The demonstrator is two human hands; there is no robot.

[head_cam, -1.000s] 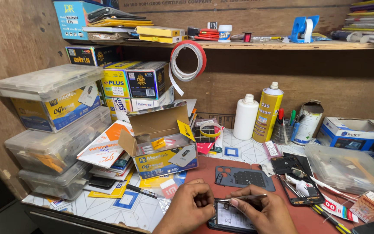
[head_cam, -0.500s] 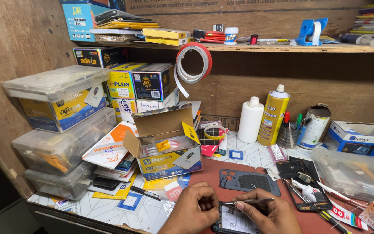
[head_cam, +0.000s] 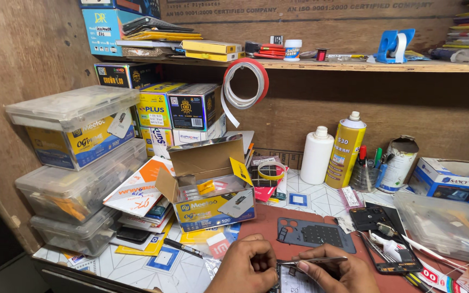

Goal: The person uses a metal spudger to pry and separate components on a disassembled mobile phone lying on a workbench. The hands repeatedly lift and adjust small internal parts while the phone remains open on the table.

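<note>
Since a second ago the bench (head_cam: 310, 203) clutter has not shifted, and both hands have slid toward the bench's front edge. There the left hand (head_cam: 248, 266) stays clenched beside the phone (head_cam: 294, 281), while the right hand (head_cam: 336, 273) keeps pinching tweezers (head_cam: 313, 261) over it, so the work goes on unchanged.

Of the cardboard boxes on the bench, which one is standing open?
The brown-and-blue cardboard box near the bench's middle, just beyond the hands: its flaps are up, showing small yellow items inside. The colourful boxes stacked behind it are closed.
</note>
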